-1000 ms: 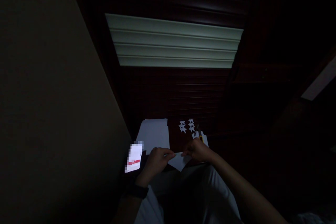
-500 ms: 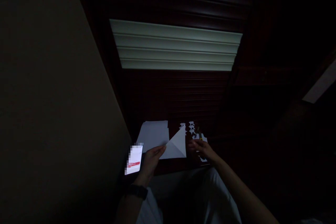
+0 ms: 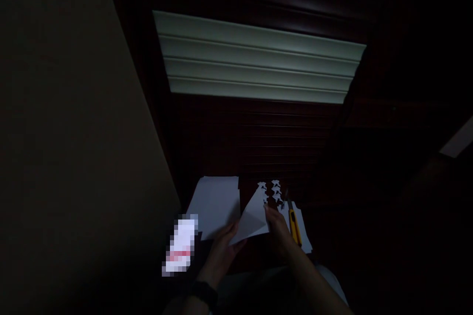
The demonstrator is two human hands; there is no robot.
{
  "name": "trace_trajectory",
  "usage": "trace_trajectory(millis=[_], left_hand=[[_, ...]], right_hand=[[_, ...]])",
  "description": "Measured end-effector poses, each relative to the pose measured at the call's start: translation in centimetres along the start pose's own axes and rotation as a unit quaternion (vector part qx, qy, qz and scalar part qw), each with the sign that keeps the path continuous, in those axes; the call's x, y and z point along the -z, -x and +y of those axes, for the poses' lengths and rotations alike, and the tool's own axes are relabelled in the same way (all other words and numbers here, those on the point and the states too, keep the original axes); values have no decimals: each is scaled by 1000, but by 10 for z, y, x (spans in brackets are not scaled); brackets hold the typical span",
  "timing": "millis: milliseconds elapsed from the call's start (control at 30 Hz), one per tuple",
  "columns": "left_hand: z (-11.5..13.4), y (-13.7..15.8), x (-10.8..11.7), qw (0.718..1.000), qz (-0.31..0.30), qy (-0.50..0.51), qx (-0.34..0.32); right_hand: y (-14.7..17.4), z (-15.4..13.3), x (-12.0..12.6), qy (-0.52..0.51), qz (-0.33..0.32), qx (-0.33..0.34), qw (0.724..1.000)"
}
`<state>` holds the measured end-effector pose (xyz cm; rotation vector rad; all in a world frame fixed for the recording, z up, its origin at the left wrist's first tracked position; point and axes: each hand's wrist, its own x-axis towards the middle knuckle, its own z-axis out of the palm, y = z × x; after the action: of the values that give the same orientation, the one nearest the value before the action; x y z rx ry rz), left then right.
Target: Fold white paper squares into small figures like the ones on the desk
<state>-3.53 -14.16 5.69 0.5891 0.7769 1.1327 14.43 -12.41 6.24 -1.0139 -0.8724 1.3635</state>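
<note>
A folded sheet of white paper (image 3: 251,219) is held between my two hands, its pointed end tilted up and away. My left hand (image 3: 223,243) grips its lower left edge, thumb on top and fingers underneath. On the right edge, my right hand (image 3: 278,225) has its fingers closed at the paper. Just beyond lie small white paper cutouts (image 3: 276,191) in two short columns, one partly behind the sheet. A yellow utility knife (image 3: 294,226) rests beside my right hand on white paper (image 3: 303,231).
A stack of white paper (image 3: 216,202) lies on the dark tabletop to the left. In front of it glows a phone (image 3: 181,243), its screen blurred out. A wall (image 3: 74,133) rises on the left, and dark slatted panels with a pale band (image 3: 254,61) stand behind.
My right hand has moved from beside the paper onto its right edge. The folded sheet has turned and tilted, the knife is now plainly visible, and the view has shifted slightly.
</note>
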Motion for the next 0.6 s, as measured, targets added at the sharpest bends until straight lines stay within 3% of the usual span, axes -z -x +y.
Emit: trace_trajectory(millis=[133,300,367,467,567,600], left_hand=[[-13,-31,16,1000,8,19,19],[-17,-67,30,999,20,35,31],[-8,-77,28,1000,9,-13,24],[16,-92,18,989,-22,-135,-63],[35,-111,7,947,-42,-301,-102],[38,-118,6,934,-54,-340,-100]], right_hand=[[-27,18,0,-1,16,15,1000],[-67,36,4,96,68,40,992],[-84,37,9,124,78,33,989],[-107,31,16,180,111,38,977],[-125,21,18,238,141,50,960],[-130,18,18,299,152,73,939]])
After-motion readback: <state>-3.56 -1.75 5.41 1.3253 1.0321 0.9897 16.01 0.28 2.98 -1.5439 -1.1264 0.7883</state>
